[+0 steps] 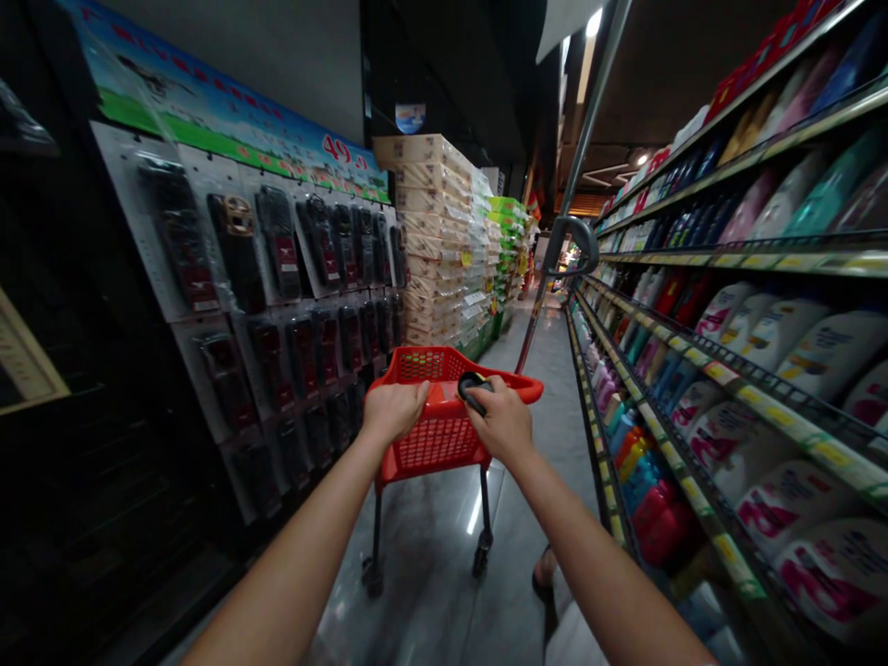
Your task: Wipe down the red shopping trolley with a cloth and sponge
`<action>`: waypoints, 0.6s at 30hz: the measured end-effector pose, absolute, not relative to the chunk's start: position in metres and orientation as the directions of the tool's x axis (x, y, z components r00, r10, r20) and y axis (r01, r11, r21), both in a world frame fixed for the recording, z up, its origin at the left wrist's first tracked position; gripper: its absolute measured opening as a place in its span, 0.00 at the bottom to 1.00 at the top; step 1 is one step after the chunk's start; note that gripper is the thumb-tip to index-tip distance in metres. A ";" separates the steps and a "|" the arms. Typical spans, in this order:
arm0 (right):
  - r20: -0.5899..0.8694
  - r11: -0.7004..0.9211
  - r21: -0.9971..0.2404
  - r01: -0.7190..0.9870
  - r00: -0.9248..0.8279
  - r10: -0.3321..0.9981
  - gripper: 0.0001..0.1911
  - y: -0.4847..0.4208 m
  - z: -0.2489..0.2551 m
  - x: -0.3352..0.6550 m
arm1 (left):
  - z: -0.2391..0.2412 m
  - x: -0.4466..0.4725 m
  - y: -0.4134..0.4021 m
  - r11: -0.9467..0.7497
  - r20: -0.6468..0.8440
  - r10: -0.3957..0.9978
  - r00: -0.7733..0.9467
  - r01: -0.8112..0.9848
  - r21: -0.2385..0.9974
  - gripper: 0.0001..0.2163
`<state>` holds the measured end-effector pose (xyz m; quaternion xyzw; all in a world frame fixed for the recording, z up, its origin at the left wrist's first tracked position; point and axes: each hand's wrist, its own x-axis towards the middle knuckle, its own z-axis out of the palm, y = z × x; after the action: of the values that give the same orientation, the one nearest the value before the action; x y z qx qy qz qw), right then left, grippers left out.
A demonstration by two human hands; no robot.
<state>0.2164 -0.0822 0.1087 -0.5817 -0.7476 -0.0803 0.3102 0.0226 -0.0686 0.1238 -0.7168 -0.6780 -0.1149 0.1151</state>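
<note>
Head view shows the left hand with fingers curled tight over the near rim of a red plastic mesh basket cart on the glossy aisle floor, while the right hand clamps a small rounded black device against that rim.

i see a grey glossy floor carrying a red basket cart on dark wheels — beside it, right shelves carry bottles, and stacked cartons stand further along the aisle.
</note>
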 end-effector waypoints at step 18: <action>0.309 0.158 -0.308 0.938 -0.058 0.949 0.16 -0.029 0.146 0.230 | 0.120 0.048 -0.090 -0.164 0.320 0.929 0.186 0.982 -0.097 0.21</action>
<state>0.2297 -0.0294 0.1462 -0.6487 -0.7273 0.0124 0.2238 0.0479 -0.0903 0.1200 -0.7570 -0.6309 -0.0932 0.1420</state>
